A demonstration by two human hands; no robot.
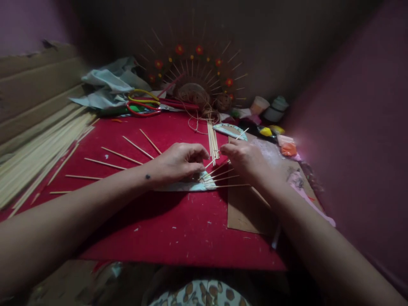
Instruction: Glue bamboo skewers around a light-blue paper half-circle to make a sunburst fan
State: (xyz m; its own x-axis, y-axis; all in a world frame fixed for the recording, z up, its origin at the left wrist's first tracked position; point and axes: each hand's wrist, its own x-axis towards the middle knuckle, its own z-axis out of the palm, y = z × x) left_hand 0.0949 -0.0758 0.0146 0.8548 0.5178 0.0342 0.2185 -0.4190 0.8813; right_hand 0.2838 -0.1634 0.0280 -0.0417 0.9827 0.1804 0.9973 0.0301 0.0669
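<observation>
Your left hand (180,163) presses down on a pale half-round card piece (185,185) on the red mat (165,229), fingers curled & pinching at its center where thin sticks (127,157) fan out. Your right hand (247,161) sits just beside it, fingertips closed on one stick's end; more sticks poke out under it toward the cardboard sheet (248,212). Small stick bundle (212,142) lies btwn both hands, scissors (149,105) farther back.

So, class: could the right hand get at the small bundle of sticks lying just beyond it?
Probably yes: the right hand sits beside the stick bundle, with nothing lying between them.
</observation>
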